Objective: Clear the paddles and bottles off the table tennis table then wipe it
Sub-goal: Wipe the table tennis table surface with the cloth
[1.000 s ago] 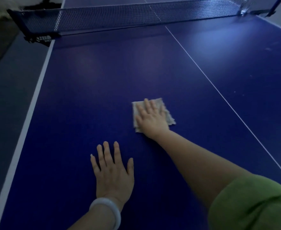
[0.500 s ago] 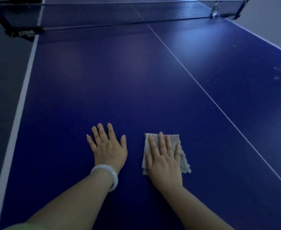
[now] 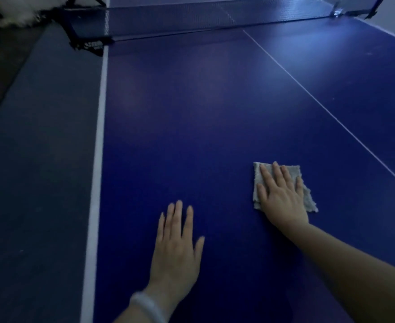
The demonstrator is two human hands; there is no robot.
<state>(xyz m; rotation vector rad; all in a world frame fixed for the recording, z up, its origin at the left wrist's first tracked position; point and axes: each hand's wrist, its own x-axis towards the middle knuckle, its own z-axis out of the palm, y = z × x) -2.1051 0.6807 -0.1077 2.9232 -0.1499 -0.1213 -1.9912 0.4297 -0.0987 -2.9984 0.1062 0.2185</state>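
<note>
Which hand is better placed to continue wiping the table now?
Probably the right hand: it already presses flat on the cloth. The left hand lies flat on the bare table, touching no cloth.

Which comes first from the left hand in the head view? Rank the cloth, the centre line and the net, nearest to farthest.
From the left hand:
1. Cloth, to its right, under the right hand.
2. Centre line, farther right, beyond the cloth.
3. Net, across the far end of the table.

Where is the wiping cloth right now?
In the head view, the grey cloth lies flat on the blue table under the right hand, right of the left hand and left of the white centre line.
</note>
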